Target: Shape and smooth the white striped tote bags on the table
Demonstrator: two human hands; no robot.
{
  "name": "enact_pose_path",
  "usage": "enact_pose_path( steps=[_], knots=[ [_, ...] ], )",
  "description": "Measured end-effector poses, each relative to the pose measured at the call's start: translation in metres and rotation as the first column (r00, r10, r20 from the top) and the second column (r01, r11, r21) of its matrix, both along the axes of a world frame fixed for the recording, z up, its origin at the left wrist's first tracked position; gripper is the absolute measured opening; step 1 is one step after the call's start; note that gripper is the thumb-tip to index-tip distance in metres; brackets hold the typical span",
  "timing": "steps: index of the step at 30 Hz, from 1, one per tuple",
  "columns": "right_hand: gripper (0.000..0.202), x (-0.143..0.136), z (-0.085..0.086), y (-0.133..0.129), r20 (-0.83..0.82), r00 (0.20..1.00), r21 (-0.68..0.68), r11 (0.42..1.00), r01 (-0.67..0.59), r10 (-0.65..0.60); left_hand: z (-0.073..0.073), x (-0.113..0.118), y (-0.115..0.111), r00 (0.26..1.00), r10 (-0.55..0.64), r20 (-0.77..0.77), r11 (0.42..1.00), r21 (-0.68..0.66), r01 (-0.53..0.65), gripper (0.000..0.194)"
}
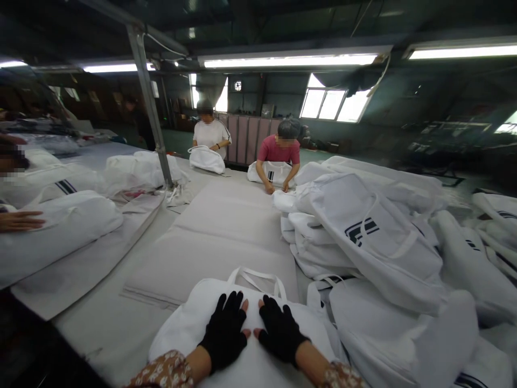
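A white fabric bag (183, 315) lies flat before me at the near edge of the table, its handle loop (258, 274) pointing away. My left hand (226, 330), in a black glove with bare fingertips, rests on the bag with its fingers stretched out. Beside it, my right hand (280, 330), gloved the same way, presses flat on the same bag, fingers spread. The two thumbs nearly meet over the middle. Neither hand grips anything. The bag's lower part runs out of view.
White bags (363, 226) with dark stripes are heaped at the right. Pale sheets (226, 231) cover the table's middle. A metal post (147, 97) rises at the left. Two people (278, 153) handle bags at the far end; another person's hand (21, 221) rests on a bag at left.
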State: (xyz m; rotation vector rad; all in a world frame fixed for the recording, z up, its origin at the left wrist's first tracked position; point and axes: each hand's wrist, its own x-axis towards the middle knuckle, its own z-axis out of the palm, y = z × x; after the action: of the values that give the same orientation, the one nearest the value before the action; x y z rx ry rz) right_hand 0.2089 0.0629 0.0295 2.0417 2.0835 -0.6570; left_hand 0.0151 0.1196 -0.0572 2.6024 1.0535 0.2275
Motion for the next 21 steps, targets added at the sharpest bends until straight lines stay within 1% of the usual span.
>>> enact_pose_path(
  steps=[1, 2, 3, 4, 5, 6, 7, 8, 9, 10, 11, 12, 14, 16, 17, 19, 20, 21],
  knots=[
    [0.065, 0.005, 0.021, 0.009, -0.008, 0.999, -0.023, 0.999, -0.049, 0.048, 0.007, -0.004, 0.000, 1.000, -0.025, 0.014, 1.000, 0.001, 0.025, 0.062],
    [0.061, 0.011, 0.041, 0.017, -0.001, 0.998, 0.016, 0.998, -0.062, 0.062, 0.014, -0.011, 0.001, 0.999, -0.038, 0.039, 0.999, 0.008, 0.037, 0.057],
    [0.061, 0.017, 0.059, 0.024, 0.010, 0.998, 0.084, 0.994, -0.065, 0.065, 0.020, -0.020, 0.003, 0.997, -0.028, 0.073, 0.999, 0.020, 0.027, 0.053],
    [0.059, 0.023, 0.075, 0.030, 0.036, 0.998, 0.234, 0.970, -0.067, 0.060, 0.026, -0.031, 0.007, 0.993, 0.014, 0.121, 0.999, 0.034, -0.019, 0.049],
    [0.056, 0.028, 0.088, 0.036, 0.071, 0.996, 0.436, 0.896, -0.085, 0.060, 0.031, -0.043, 0.013, 0.980, 0.095, 0.176, 0.994, 0.043, -0.104, 0.047],
    [0.056, 0.031, 0.098, 0.040, 0.099, 0.993, 0.589, 0.802, -0.105, 0.057, 0.034, -0.058, 0.020, 0.951, 0.203, 0.231, 0.975, 0.039, -0.217, 0.048],
    [0.055, 0.032, 0.104, 0.042, 0.128, 0.990, 0.705, 0.698, -0.129, 0.054, 0.035, -0.073, 0.028, 0.905, 0.321, 0.280, 0.941, 0.015, -0.339, 0.050],
    [0.056, 0.031, 0.108, 0.043, 0.153, 0.987, 0.774, 0.613, -0.154, 0.055, 0.033, -0.088, 0.034, 0.846, 0.430, 0.314, 0.895, -0.023, -0.446, 0.054],
    [0.057, 0.028, 0.110, 0.042, 0.173, 0.983, 0.806, 0.566, -0.175, 0.057, 0.029, -0.102, 0.039, 0.794, 0.513, 0.326, 0.850, -0.068, -0.522, 0.058],
    [0.057, 0.023, 0.110, 0.041, 0.191, 0.980, 0.821, 0.537, -0.192, 0.058, 0.023, -0.114, 0.042, 0.754, 0.575, 0.319, 0.813, -0.116, -0.571, 0.060],
    [0.057, 0.017, 0.108, 0.039, 0.204, 0.978, 0.830, 0.519, -0.202, 0.054, 0.015, -0.124, 0.041, 0.732, 0.616, 0.291, 0.786, -0.164, -0.597, 0.063],
    [0.057, 0.011, 0.107, 0.036, 0.210, 0.977, 0.837, 0.508, -0.204, 0.046, 0.006, -0.131, 0.039, 0.729, 0.638, 0.248, 0.770, -0.217, -0.600, 0.064],
    [0.056, 0.000, 0.105, 0.030, 0.200, 0.980, 0.847, 0.497, -0.186, 0.026, -0.010, -0.140, 0.027, 0.758, 0.634, 0.151, 0.757, -0.318, -0.570, 0.066],
    [0.054, -0.006, 0.109, 0.025, 0.171, 0.985, 0.856, 0.494, -0.154, 0.010, -0.020, -0.143, 0.015, 0.784, 0.614, 0.094, 0.749, -0.383, -0.540, 0.067],
    [0.054, -0.008, 0.113, 0.023, 0.158, 0.987, 0.859, 0.493, -0.141, 0.007, -0.022, -0.144, 0.010, 0.789, 0.606, 0.095, 0.749, -0.403, -0.526, 0.067],
    [0.053, -0.014, 0.118, 0.021, 0.137, 0.991, 0.861, 0.494, -0.123, 0.008, -0.022, -0.146, 0.007, 0.779, 0.614, 0.127, 0.742, -0.431, -0.514, 0.066],
    [0.053, -0.020, 0.115, 0.020, 0.109, 0.994, 0.868, 0.489, -0.089, -0.014, -0.020, -0.147, 0.008, 0.773, 0.618, 0.144, 0.737, -0.448, -0.506, 0.066],
    [0.055, -0.028, 0.107, 0.019, 0.058, 0.996, 0.878, 0.479, -0.020, -0.065, -0.018, -0.147, 0.010, 0.769, 0.619, 0.159, 0.736, -0.460, -0.497, 0.065]
  ],
)
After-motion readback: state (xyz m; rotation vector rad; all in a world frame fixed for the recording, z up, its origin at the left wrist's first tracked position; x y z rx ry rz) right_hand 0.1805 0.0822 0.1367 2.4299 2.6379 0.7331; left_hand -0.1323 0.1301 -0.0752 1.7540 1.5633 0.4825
